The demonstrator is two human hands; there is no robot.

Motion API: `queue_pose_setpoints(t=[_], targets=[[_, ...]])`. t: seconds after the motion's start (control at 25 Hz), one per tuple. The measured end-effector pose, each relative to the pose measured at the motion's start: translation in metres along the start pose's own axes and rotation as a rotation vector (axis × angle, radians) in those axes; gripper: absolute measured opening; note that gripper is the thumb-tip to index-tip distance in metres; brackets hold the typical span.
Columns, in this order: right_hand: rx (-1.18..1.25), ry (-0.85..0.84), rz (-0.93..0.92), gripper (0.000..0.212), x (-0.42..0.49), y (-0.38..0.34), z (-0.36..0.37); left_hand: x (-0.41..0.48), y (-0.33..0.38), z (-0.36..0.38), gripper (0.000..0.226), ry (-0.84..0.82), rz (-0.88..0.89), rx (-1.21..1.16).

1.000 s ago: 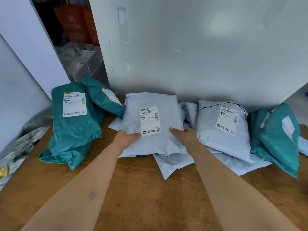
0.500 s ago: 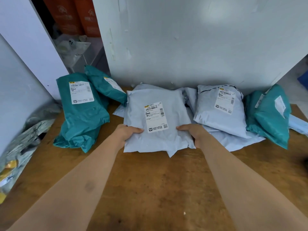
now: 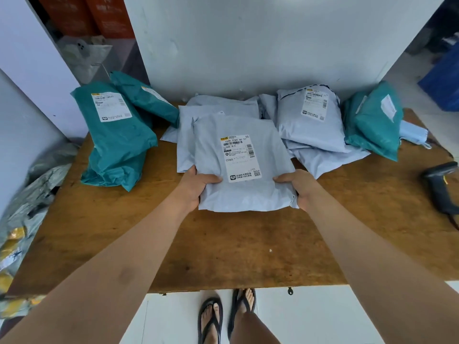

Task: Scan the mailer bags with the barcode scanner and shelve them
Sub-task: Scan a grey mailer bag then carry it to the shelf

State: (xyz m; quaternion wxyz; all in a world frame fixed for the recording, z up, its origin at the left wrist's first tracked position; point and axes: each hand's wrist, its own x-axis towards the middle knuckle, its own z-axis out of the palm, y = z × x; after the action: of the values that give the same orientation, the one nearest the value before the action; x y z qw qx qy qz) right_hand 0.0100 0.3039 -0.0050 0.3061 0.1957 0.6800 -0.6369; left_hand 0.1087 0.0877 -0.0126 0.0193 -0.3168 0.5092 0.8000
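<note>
Both hands are on one parcel here. The left hand (image 3: 196, 187) and the right hand (image 3: 298, 188) each clamp a near corner of the grey mailer bag (image 3: 248, 194), thumbs on top and fingers tucked out of sight beneath. The bag is at the middle of the counter (image 3: 223, 244), its far end overlapping the loose grey bags (image 3: 218, 105) behind it.

It is held flat and face up, and that looks deliberate: the shipping label (image 3: 239, 157) sits square to the camera, the way you would want it for a scan. The barcode scanner (image 3: 439, 184) lies untouched at the counter's right edge, well apart from both hands. My read is that one hand will have to let go to fetch it.

The bags seem sorted by colour. The teal mailer bags (image 3: 114, 135) lean at the left, another grey bag (image 3: 308, 120) stands against the back wall, and one more teal bag (image 3: 372, 120) sits at the far right. Most of them show their labels.

On the held label, "0989" reads clearly in big digits at the left. There are barcodes near the top and down the right side, and a QR code in the lower right corner. A yellow tag marks the top left corner. The small print is too fine to make out.

Orange boxes (image 3: 87, 13) show through the gap at the upper left.
</note>
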Motion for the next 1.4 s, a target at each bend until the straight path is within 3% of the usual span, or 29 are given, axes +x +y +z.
queue_pose_setpoints(t=[0.16, 0.32, 0.56, 0.72, 0.92, 1.04, 1.16, 1.24, 1.32, 1.4], targets=[[0.053, 0.028, -0.08, 0.042, -0.022, 0.019, -0.045, -0.017, -0.024, 0.025, 0.057, -0.109, 0.011, 0.062], [0.044, 0.02, -0.111, 0.043, -0.035, 0.026, -0.094, -0.033, -0.054, 0.057, 0.073, -0.093, 0.004, 0.036], [-0.016, -0.107, -0.117, 0.044, -0.047, 0.028, -0.172, -0.079, -0.09, 0.118, 0.08, -0.096, 0.079, 0.008], [0.072, -0.268, -0.138, 0.039, -0.052, 0.013, -0.19, -0.107, -0.076, 0.142, 0.1, -0.031, 0.214, -0.033], [0.117, -0.441, -0.256, 0.048, -0.069, -0.012, -0.201, -0.14, -0.048, 0.157, 0.086, -0.073, 0.403, 0.017], [0.117, -0.405, -0.337, 0.052, -0.062, -0.028, -0.215, -0.128, -0.042, 0.175, 0.084, -0.081, 0.426, 0.067], [0.104, -0.26, -0.312, 0.047, -0.035, -0.024, -0.231, -0.087, -0.057, 0.196, 0.065, 0.029, 0.356, 0.15], [-0.036, -0.134, -0.248, 0.043, -0.016, -0.008, -0.242, -0.054, -0.076, 0.208, 0.051, 0.13, 0.257, 0.28], [-0.315, -0.04, -0.151, 0.043, -0.002, 0.01, -0.255, -0.03, -0.104, 0.209, 0.042, 0.215, 0.052, 0.42], [-0.396, 0.007, -0.062, 0.039, 0.01, 0.015, -0.265, -0.019, -0.124, 0.199, 0.038, 0.274, -0.151, 0.349]])
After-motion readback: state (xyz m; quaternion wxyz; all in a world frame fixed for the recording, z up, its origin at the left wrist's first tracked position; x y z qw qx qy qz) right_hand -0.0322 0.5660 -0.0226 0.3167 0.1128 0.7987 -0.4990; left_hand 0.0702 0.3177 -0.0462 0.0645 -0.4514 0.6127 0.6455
